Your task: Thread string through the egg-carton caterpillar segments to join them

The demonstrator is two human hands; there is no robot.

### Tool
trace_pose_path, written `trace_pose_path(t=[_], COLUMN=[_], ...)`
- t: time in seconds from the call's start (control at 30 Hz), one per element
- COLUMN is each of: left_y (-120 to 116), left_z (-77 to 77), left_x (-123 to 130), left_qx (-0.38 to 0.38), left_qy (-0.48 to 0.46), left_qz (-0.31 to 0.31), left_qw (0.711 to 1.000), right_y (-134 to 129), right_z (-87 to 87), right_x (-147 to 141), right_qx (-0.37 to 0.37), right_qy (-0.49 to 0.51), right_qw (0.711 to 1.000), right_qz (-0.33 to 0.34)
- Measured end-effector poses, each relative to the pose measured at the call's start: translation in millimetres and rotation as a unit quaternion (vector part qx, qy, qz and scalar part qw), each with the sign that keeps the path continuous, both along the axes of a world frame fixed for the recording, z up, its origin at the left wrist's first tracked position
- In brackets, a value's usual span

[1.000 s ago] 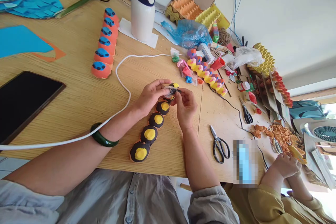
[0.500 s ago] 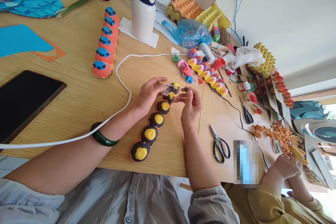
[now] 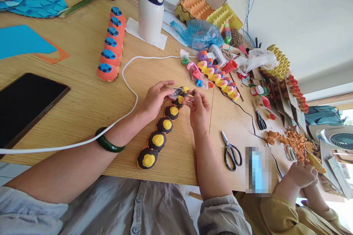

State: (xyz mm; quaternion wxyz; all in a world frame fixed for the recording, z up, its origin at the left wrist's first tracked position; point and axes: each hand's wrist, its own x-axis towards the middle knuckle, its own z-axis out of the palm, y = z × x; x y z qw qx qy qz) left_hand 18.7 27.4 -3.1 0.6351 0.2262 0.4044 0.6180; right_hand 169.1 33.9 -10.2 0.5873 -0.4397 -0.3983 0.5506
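Observation:
My left hand (image 3: 156,99) is closed on a small clear plastic bag (image 3: 175,93) with something dark inside. Close by on the right, my right hand (image 3: 199,108) pinches a tiny dark lump (image 3: 194,91), which looks like modelling clay. Both hands are just above the far end of an egg-carton strip (image 3: 157,140), whose cups are covered dark brown with a yellow blob on each. The bag and fingers partly hide its farthest cups. The strip lies on the table, running toward its front edge.
An orange egg-carton strip with blue patches (image 3: 109,54), a white bottle (image 3: 151,11) and a phone (image 3: 30,106) lie left and behind. A white cable (image 3: 129,69) crosses my left forearm. Scissors (image 3: 231,152) lie at right, near a co-worker's hands (image 3: 302,174). Craft supplies crowd the back.
My right hand has shifted slightly toward the left, and its fingers have changed position around the dark lump. The bag in my left hand has turned a little. The strips stay put.

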Motion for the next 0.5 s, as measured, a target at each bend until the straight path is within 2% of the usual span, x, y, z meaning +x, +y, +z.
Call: trace_pose_path(t=[0.1,0.2,0.37,0.5], left_y=[-0.3,-0.6,-2.5,-5.0], left_z=[0.6,0.6,-1.2,-2.1], left_x=[0.4,0.4,-1.2,-3.5], left_qx=[0.002,0.009,0.040,0.085], left_qy=[-0.005,-0.003,-0.001,-0.011], left_qz=[0.000,-0.005,-0.036,-0.083], left_qw=[1.000,1.000,0.999,0.993], right_y=[0.7,0.8,-0.6,-0.9], right_z=[-0.6,2.0,8.7,8.0], right_x=[2.3,4.6,4.5,4.5], right_qx=[0.007,0.005,-0.036,-0.096], right_qy=[0.018,0.010,0.001,-0.020], right_qw=[1.000,1.000,0.998,0.988], right_qz=[-0.007,0.019,0.047,0.121])
